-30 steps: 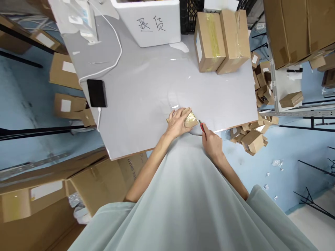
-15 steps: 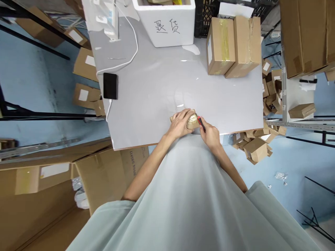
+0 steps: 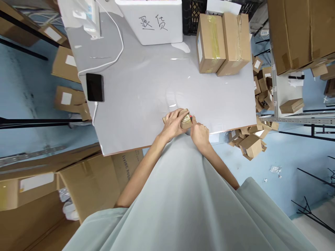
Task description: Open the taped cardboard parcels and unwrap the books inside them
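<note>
At the table's near edge, my left hand (image 3: pixel 172 124) is wrapped over a small cardboard box (image 3: pixel 186 122) with shiny tape on its right end. Much of the box is hidden under the fingers. My right hand (image 3: pixel 200 135) is closed around a utility knife (image 3: pixel 191 118), of which only a bit of red and black shows past the fingers. The knife's front touches or nearly touches the taped right end of the box; its blade cannot be made out.
On the grey table (image 3: pixel 146 90) lie a phone (image 3: pixel 95 87) on a white cable and a power strip (image 3: pixel 92 19). A white foam box (image 3: pixel 157 24) and two taped cartons (image 3: pixel 212 43) stand at the back. Large open carton (image 3: pixel 91 181) below left; discarded boxes (image 3: pixel 251 144) lie right.
The right hand has turned and closed in on the box's right end, covering more of the knife. The left hand keeps its hold. The whole view has shifted, with things appearing further left.
</note>
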Available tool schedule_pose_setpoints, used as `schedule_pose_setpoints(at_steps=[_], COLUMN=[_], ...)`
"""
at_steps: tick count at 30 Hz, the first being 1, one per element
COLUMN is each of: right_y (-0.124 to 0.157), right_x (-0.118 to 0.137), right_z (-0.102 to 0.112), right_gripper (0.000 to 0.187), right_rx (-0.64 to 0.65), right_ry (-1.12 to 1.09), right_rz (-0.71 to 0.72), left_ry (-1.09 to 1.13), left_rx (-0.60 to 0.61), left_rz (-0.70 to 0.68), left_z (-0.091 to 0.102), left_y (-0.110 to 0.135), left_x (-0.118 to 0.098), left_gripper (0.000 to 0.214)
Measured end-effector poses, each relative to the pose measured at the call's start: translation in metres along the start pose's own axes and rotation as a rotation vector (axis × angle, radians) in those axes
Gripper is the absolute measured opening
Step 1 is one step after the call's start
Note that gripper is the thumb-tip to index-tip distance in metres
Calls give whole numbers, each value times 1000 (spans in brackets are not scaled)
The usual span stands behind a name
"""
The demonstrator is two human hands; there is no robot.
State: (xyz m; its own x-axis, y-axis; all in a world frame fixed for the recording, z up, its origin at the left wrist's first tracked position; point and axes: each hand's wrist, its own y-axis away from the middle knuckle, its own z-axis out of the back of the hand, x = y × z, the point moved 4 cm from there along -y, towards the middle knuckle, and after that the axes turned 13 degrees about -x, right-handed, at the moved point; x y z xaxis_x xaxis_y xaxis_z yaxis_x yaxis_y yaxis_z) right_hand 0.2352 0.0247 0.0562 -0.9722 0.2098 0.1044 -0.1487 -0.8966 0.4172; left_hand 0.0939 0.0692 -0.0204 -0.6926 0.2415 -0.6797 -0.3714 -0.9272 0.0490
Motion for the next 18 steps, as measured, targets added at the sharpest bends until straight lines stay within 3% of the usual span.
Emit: schedule_pose_setpoints(at_steps=[4, 13, 16, 18], right_y=[6, 28, 40, 41], right_x=[5, -10, -22, -38], right_z=[0, -8, -8, -16], right_gripper=[59, 59, 58, 57], right_rx=[1, 13, -43, -147], right_ry=[26, 19, -49, -145], right_rz=[-41, -74, -63, -81], left_ry=[17, -16, -28, -30], left_rx=[-1, 15, 28, 33], left_rz=[16, 21, 14, 7], left_z=[-1, 1, -1, -2], left_y=[3, 4, 3, 2], left_x=[-3, -9, -8, -9], left_gripper=[88, 93, 95, 97])
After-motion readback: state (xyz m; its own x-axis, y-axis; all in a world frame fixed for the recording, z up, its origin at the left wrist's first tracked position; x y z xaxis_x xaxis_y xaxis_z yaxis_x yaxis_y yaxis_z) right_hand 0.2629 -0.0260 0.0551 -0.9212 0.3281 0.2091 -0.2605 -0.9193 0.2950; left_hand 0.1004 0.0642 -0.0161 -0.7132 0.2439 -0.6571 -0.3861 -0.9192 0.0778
